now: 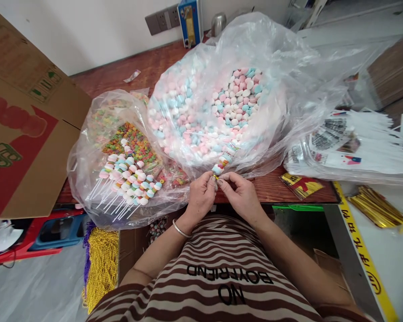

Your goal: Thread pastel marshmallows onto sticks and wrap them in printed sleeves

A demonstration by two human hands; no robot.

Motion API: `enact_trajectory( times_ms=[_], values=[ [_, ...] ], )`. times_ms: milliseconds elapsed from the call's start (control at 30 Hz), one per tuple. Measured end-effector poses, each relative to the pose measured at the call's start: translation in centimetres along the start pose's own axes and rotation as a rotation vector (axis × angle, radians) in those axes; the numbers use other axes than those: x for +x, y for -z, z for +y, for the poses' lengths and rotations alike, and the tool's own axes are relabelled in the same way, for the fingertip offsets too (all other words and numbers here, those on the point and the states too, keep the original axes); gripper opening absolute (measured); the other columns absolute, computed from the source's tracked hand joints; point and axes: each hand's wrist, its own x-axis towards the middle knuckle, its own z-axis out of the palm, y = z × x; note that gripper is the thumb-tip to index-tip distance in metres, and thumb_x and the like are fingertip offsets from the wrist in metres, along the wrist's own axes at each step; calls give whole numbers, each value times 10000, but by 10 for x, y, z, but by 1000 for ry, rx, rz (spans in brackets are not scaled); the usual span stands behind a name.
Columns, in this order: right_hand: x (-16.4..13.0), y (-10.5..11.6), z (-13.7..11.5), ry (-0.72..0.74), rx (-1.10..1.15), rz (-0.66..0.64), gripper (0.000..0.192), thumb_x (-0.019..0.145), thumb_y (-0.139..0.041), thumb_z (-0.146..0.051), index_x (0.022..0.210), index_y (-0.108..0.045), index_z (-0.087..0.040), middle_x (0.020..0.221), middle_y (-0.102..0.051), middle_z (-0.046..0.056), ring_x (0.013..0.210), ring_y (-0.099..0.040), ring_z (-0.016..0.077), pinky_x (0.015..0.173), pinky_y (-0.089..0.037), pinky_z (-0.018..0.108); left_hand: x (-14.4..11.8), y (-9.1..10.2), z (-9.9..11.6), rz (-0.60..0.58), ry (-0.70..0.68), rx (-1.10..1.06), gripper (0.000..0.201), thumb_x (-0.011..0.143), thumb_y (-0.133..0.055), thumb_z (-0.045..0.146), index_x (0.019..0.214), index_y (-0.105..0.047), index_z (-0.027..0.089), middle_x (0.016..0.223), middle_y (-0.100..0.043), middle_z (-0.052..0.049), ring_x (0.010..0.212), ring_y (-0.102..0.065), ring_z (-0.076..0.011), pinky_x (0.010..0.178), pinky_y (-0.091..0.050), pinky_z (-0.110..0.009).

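A marshmallow skewer point(225, 157) in a printed clear wrapper points away from me at the table's front edge. My left hand point(201, 193) is closed around its lower end, where the stick is hidden by the fingers. Thumb and forefinger of my right hand point(241, 193) pinch at a gold twist tie point(216, 177) round the wrapper's neck. Just beyond lies a big clear bag of pink, white and blue marshmallows point(237, 96). Unwrapped marshmallow skewers point(130, 179) on white sticks are piled to the left, on a bag of colourful candy rings point(127, 138).
White sticks point(372, 143) in clear plastic lie at the right. Near them are a packet of gold ties point(300, 184) and a loose gold bundle point(378, 206). A cardboard box point(27, 112) stands left; a blue device point(190, 24) is at the back wall.
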Motion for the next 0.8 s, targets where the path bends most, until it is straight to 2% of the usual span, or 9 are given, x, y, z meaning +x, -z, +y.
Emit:
enact_trajectory(
  times_ms=[167, 300, 367, 500, 567, 633, 700, 733, 800],
  values=[
    [-1, -7, -4, -64, 83, 10, 243, 880, -680, -405, 979, -710, -185, 857, -659, 27, 760, -578, 175, 722, -473, 306, 3, 1, -1, 94, -37, -27, 257, 973, -496, 285, 1011, -710, 147, 831, -729, -40, 746, -635, -148, 711, -487, -248],
    [3, -15, -4, -147, 339, 59, 264, 861, -711, -448, 808, -679, -192, 788, -653, 0, 750, -579, 154, 725, -484, 282, 1, 0, 0, 113, -119, 1, 263, 982, -509, 272, 1065, -725, 148, 863, -746, -59, 759, -656, -155, 709, -499, -253],
    [5, -19, -2, -179, 442, 88, 289, 846, -736, -457, 760, -643, -197, 725, -632, -22, 681, -561, 133, 667, -476, 264, -1, -2, 1, 104, -121, -16, 277, 997, -507, 297, 1061, -735, 152, 851, -735, -61, 757, -650, -155, 710, -501, -257],
    [6, -18, -2, -231, 627, 43, 329, 808, -785, -477, 762, -604, -206, 550, -522, -73, 479, -452, 95, 477, -365, 233, -2, -2, -6, -27, -2, -261, 341, 1016, -505, 390, 1143, -727, 165, 702, -648, -6, 612, -568, -121, 640, -497, -248],
    [6, -13, -8, -260, 648, 11, 355, 759, -823, -481, 768, -605, -201, 550, -504, -79, 447, -388, 76, 435, -304, 225, 4, 6, -11, -130, -9, -369, 333, 1010, -527, 402, 1157, -728, 181, 724, -659, -7, 649, -595, -128, 677, -524, -266],
    [4, -4, -16, -287, 605, -67, 358, 727, -844, -459, 773, -610, -194, 601, -526, -66, 469, -370, 67, 436, -293, 220, 15, 20, -12, -219, -153, -351, 266, 992, -567, 364, 1066, -760, 195, 839, -717, -45, 811, -661, -167, 801, -553, -322],
    [3, 4, -25, -263, 517, -187, 300, 760, -809, -416, 775, -613, -189, 650, -546, -49, 516, -401, 76, 474, -332, 223, 25, 38, -7, -291, -384, -242, 231, 993, -560, 289, 997, -780, 219, 908, -747, -64, 926, -681, -189, 924, -546, -388],
    [4, 8, -29, -222, 456, -232, 260, 793, -770, -390, 765, -607, -189, 667, -552, -41, 545, -426, 85, 502, -358, 229, 28, 47, 0, -298, -492, -165, 233, 995, -549, 244, 1021, -780, 235, 958, -759, -66, 979, -686, -191, 989, -526, -420],
    [5, 14, -37, -87, 292, -239, 193, 856, -676, -326, 745, -592, -191, 688, -560, -30, 597, -474, 104, 553, -398, 241, 27, 63, 19, -187, -597, 18, 256, 961, -594, 177, 1151, -750, 248, 1183, -736, -98, 1181, -642, -214, 1079, -477, -453]
  ],
)
